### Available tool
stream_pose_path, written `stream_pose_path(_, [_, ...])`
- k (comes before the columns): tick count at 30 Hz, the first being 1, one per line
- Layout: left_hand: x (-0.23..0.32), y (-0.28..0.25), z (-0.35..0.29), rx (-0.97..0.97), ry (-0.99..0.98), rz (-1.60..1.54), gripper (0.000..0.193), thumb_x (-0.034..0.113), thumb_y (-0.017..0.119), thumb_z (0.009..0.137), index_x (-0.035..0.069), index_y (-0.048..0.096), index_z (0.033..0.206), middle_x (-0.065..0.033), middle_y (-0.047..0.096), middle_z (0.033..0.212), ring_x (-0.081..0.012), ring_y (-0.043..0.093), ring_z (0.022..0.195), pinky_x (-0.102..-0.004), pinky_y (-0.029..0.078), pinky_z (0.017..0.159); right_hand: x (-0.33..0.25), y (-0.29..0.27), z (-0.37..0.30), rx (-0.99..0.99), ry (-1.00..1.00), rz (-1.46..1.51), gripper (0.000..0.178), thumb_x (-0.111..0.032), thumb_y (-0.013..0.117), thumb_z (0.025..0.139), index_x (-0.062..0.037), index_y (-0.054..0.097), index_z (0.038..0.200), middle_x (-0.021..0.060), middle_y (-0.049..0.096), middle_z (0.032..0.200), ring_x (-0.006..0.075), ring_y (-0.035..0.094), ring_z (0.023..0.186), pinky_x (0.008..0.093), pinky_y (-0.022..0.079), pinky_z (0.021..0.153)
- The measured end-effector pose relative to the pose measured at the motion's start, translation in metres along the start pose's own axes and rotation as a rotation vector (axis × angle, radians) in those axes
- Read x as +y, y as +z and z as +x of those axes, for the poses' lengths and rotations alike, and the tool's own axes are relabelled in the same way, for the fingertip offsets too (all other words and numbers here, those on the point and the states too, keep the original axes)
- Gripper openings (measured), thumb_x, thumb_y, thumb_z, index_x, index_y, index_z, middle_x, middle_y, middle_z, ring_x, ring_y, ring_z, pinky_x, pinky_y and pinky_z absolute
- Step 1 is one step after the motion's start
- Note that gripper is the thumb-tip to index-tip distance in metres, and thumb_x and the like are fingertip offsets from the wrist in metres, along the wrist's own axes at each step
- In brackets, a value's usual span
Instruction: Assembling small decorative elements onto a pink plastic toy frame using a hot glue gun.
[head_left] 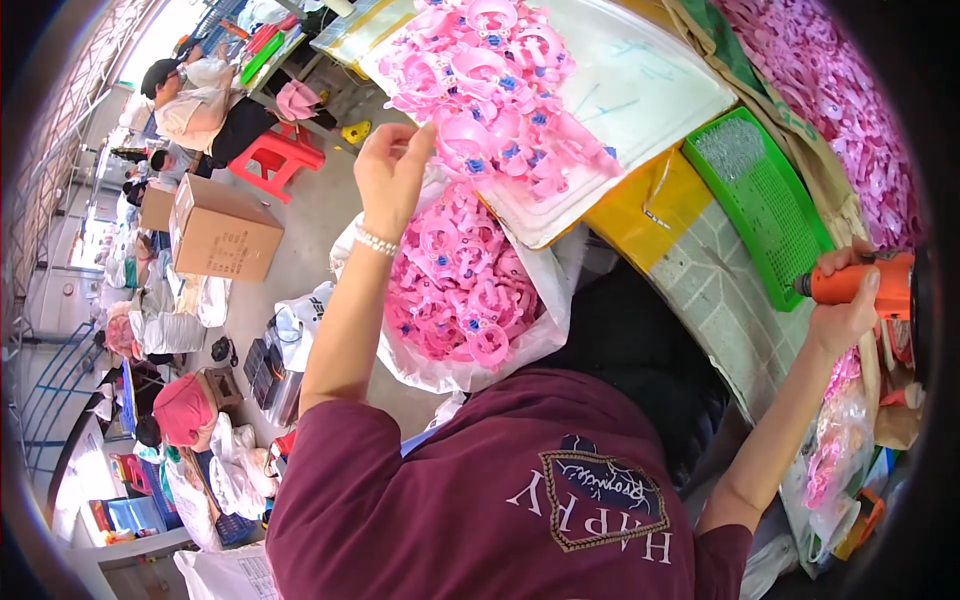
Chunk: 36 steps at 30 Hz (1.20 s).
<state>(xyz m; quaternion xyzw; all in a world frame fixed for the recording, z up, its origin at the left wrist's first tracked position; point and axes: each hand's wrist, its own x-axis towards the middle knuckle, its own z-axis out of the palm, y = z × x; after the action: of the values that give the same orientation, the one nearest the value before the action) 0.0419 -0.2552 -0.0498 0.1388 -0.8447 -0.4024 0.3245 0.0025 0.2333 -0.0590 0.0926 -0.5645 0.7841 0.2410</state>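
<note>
My left hand (pixel 392 170), with a pearl bracelet at the wrist, hovers by the left edge of a heap of pink plastic toy parts (pixel 480 75) with blue pieces on them. Its fingers are loosely bent and apart, and I see nothing held in them. The heap lies on a white board (pixel 650 80). Below its near edge, a white sack (pixel 445 380) stands full of similar pink parts (pixel 460 270). On the right, my right hand (pixel 845 315) is wrapped round an orange power screwdriver (pixel 850 287), whose dark tip points left.
A green basket (pixel 785 215) with small silvery screws sits on the tabletop, right of the board. A large sack of pink parts (pixel 830 90) stands beyond it. At the left are a cardboard box (pixel 220 230), a red stool (pixel 275 160) and a seated person (pixel 200 105).
</note>
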Motion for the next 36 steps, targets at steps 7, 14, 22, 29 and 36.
stream_pose_path(7, [0.022, 0.022, 0.012, 0.011, 0.078, 0.328, 0.034, 0.033, 0.075, 0.062, 0.003, 0.059, 0.057, -0.0123, 0.058, 0.057, -0.0249, 0.058, 0.055, -0.0344, 0.047, 0.056, 0.017, -0.035, 0.001, 0.05, 0.043, 0.049, 0.047, -0.032, 0.059, 0.085, 0.0067, 0.045, 0.107, 0.0101, 0.047, 0.079, 0.0187, 0.046, 0.069, 0.031, 0.039, 0.064])
stream_pose_path(14, [0.017, 0.029, 0.011, 0.001, 0.075, 0.349, 0.025, 0.025, 0.071, 0.063, 0.004, 0.059, 0.056, -0.0122, 0.057, 0.054, -0.0286, 0.059, 0.054, -0.0356, 0.047, 0.056, 0.018, -0.039, 0.001, -0.003, 0.062, 0.064, 0.041, -0.028, 0.052, 0.089, 0.0061, 0.044, 0.111, 0.009, 0.045, 0.08, 0.0177, 0.044, 0.071, 0.0298, 0.039, 0.068])
stream_pose_path(22, [0.019, 0.024, 0.02, 0.018, 0.139, 0.365, 0.019, 0.021, 0.069, 0.065, 0.003, 0.063, 0.061, -0.0129, 0.059, 0.057, -0.0267, 0.06, 0.054, -0.0345, 0.047, 0.055, 0.019, -0.031, 0.002, 0.031, 0.075, 0.078, 0.039, -0.026, 0.052, 0.089, 0.0064, 0.045, 0.111, 0.0091, 0.046, 0.082, 0.0174, 0.045, 0.073, 0.0303, 0.04, 0.067])
stream_pose_path(29, [0.019, 0.019, 0.021, 0.015, 0.125, 0.281, 0.016, 0.018, 0.069, 0.068, 0.003, 0.065, 0.065, -0.0096, 0.061, 0.057, -0.0203, 0.059, 0.052, -0.0309, 0.047, 0.055, 0.017, -0.03, 0.0, 0.008, 0.094, 0.07, 0.044, -0.027, 0.056, 0.087, 0.0073, 0.044, 0.111, 0.0098, 0.047, 0.082, 0.0172, 0.046, 0.073, 0.0308, 0.041, 0.066])
stream_pose_path(36, [0.035, 0.013, 0.013, 0.035, 0.117, 0.19, 0.021, 0.02, 0.071, 0.069, 0.0, 0.065, 0.066, -0.0085, 0.061, 0.057, -0.0151, 0.057, 0.05, -0.0282, 0.045, 0.054, 0.017, -0.027, -0.001, -0.017, 0.066, 0.038, 0.044, -0.028, 0.056, 0.087, 0.0072, 0.044, 0.111, 0.0101, 0.048, 0.083, 0.0168, 0.046, 0.072, 0.0308, 0.041, 0.066])
